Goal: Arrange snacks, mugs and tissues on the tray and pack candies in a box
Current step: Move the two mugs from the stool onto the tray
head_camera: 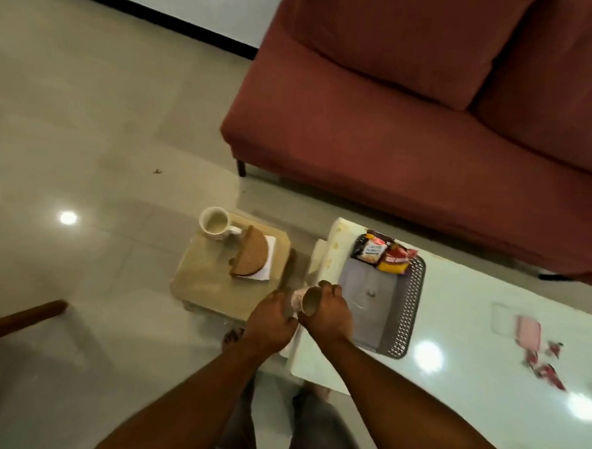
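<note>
Pale ceramic fills both hands: a mug (307, 301) with a faint pink pattern lies tipped on its side, its open mouth facing the camera, held in the air in the gap between the small stool and the white table. The left hand (273, 321) wraps its fingers around the mug's base and body, while the right hand (331, 312) curls closed over the rim and far side.

To the right, a grey tray (407, 304) with a perforated rim sits on the white table (480, 337). Three snack packets (384, 253), one dark, one red and one yellow, lie together at the tray's far end; the rest of its floor is bare.

On the beige stool (209, 281) to the left, a second mug (215, 224) stands upright at the far corner, handle pointing right. Just beside it, a brown half-round holder (250, 253) stands over white tissues (265, 260).

Farther right on the table, a pink box (528, 331) lies flat, with red-wrapped candies (544, 364) scattered near it. A red sofa (413, 110) stands beyond the table.
</note>
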